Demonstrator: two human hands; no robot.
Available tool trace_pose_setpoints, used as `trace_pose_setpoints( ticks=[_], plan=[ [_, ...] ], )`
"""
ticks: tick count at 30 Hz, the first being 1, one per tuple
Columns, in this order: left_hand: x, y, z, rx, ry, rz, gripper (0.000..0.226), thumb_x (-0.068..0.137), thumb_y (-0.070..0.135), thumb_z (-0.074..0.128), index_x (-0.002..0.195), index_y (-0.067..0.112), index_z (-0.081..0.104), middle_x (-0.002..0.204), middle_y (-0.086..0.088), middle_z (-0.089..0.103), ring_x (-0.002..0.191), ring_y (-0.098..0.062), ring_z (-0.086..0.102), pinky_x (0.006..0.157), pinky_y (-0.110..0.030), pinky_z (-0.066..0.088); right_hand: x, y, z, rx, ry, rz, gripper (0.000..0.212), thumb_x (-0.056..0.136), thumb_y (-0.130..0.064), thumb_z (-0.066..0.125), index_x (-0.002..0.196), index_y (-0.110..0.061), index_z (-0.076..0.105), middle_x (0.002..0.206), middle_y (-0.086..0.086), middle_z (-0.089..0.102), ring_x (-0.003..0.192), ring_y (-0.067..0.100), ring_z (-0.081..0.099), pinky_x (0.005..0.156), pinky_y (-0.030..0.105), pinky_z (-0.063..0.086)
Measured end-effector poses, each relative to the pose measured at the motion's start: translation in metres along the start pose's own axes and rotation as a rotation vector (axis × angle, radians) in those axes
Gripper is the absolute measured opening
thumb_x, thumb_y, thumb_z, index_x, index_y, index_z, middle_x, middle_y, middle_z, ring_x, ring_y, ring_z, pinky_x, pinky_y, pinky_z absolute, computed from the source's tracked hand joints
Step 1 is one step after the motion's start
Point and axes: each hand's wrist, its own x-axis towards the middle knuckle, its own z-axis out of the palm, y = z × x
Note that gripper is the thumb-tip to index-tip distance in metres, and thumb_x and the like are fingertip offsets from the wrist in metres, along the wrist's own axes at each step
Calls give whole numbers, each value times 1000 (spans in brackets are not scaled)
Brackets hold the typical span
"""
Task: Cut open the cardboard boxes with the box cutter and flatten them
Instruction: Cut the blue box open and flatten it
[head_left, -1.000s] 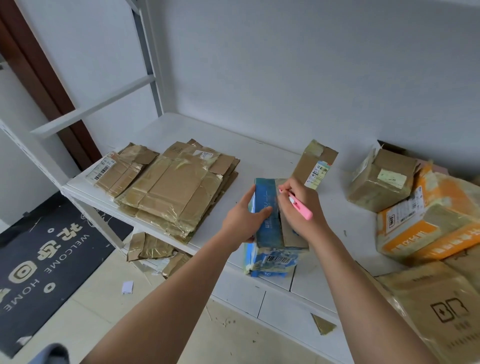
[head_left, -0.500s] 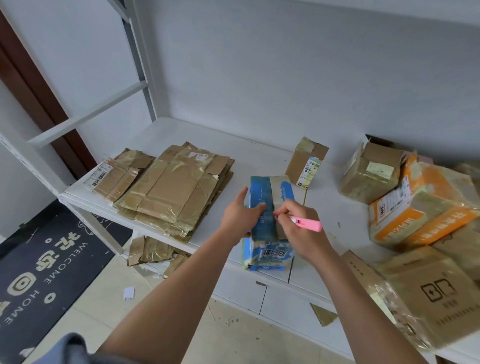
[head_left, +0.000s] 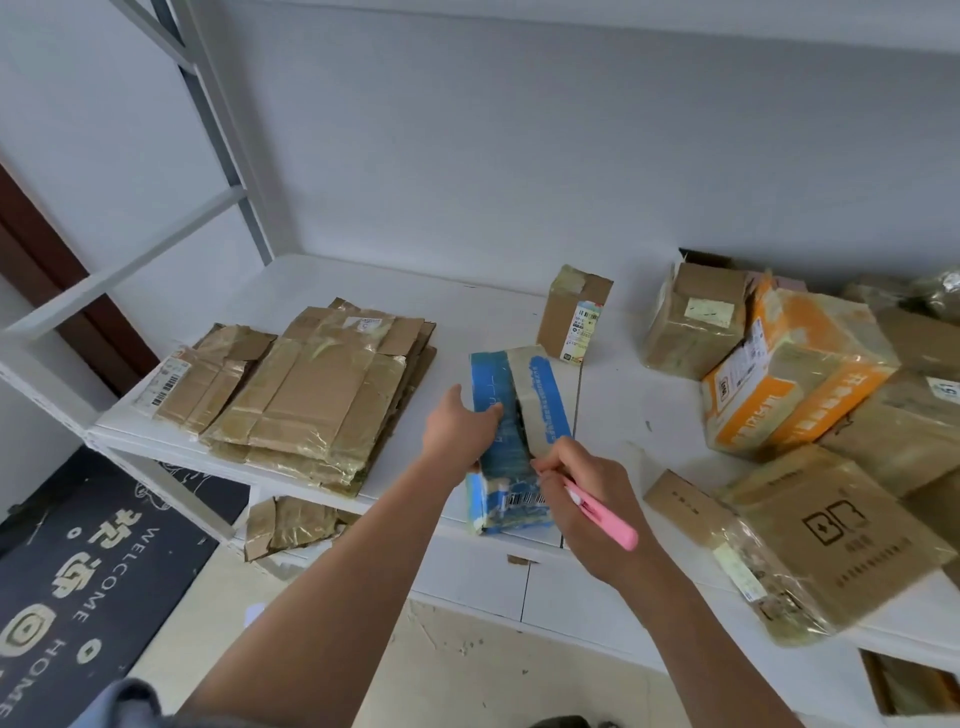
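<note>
Over the last second our right hand (head_left: 587, 499) had drawn the pink box cutter (head_left: 602, 514) back along the taped seam of the blue box (head_left: 511, 431), from the far end of its top toward the near edge. We judged that the top seam was slit nearly through, so opening the flaps and pressing the box flat came next. The blade tip was hidden behind our fingers, so we could not tell how deep it sat.

Our left hand (head_left: 457, 431) gripped the box's left side, thumb up and fingers curled onto its top, steadying it near the front edge of the white shelf (head_left: 322, 280). Our right hand was wrapped round the cutter like a pen.

The box was a narrow printed carton, blue and glossy, with a tan tape band down its top and a barcode label on the near end. To the left lay a stack of flattened cardboard (head_left: 322, 395), dull brown under wrinkled, shiny tape. To the right, uncut boxes (head_left: 795, 374) crowded together, one orange-printed, all creased and tape-wrapped.
</note>
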Motion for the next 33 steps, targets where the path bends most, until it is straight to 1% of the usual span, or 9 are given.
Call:
trace_pose_setpoints(
  ticks=[4, 6, 8, 10, 13, 15, 19, 28, 33],
  plan=[
    [-2, 6, -5, 75, -95, 5, 89, 94, 28, 64, 154, 41, 0, 138, -11, 50, 107, -31, 63, 69, -50, 61, -4, 3, -6, 173, 63, 89, 19, 95, -5, 55, 83, -19, 59, 82, -5, 69, 70, 7, 62, 54, 16, 46],
    [1, 14, -10, 203, -130, 113, 102, 90, 21, 69, 152, 46, -7, 154, -10, 28, 125, -34, 50, 70, -44, 58, -9, 5, -4, 269, 151, 47, 12, 93, -5, 57, 83, -12, 59, 74, -8, 66, 63, 5, 58, 52, 15, 44],
    [8, 25, -17, 352, -179, 264, 108, 86, 15, 73, 153, 45, -6, 163, -1, -3, 146, -35, 18, 100, -50, 46, -18, 8, 3, 349, 254, 6, 8, 90, -10, 57, 82, -7, 57, 65, -4, 61, 56, 5, 54, 51, 17, 43],
    [15, 32, -22, 491, -300, 363, 101, 87, 15, 72, 155, 41, 2, 164, 7, -10, 151, -28, -5, 119, -55, 20, -26, 12, 8, 431, 335, 12, 9, 89, -11, 57, 81, -7, 54, 62, 1, 59, 54, 8, 54, 52, 19, 45],
    [24, 34, -23, 547, -408, 374, 84, 90, 19, 69, 155, 32, 18, 159, 5, 8, 146, -24, 17, 118, -42, 26, -28, 19, 8, 606, 482, 58, 23, 91, 4, 59, 77, -14, 55, 59, 3, 59, 55, 13, 56, 55, 21, 47],
    [29, 33, -24, 531, -352, 372, 80, 88, 27, 72, 152, 35, 26, 144, 1, 21, 132, -21, 31, 113, -36, 34, -24, 24, 1, 701, 589, 99, 28, 94, 4, 55, 77, -18, 56, 62, 9, 61, 59, 17, 59, 59, 23, 49],
    [29, 26, -23, 563, -184, 383, 79, 83, 35, 76, 149, 41, 32, 125, 2, 25, 132, -26, 25, 112, -40, 30, -17, 33, -6, 832, 647, 168, 16, 99, -4, 53, 86, -13, 54, 73, 10, 68, 72, 22, 67, 70, 26, 54],
    [10, -2, -18, 717, 267, 398, 85, 81, 71, 57, 150, 33, 25, 138, -12, 26, 129, -34, 23, 112, -46, 20, 13, 29, 11, 1038, 748, 253, 20, 91, -24, 65, 91, -8, 54, 81, 14, 71, 83, 23, 71, 88, 43, 58],
    [22, -10, -13, 945, 52, 704, 53, 98, 57, 19, 150, 53, 10, 164, -1, 1, 150, -28, -8, 121, -46, -7, 23, 42, 3, 992, 783, 256, 9, 97, -16, 61, 91, -14, 55, 80, 15, 70, 82, 24, 71, 86, 43, 59]
  ],
)
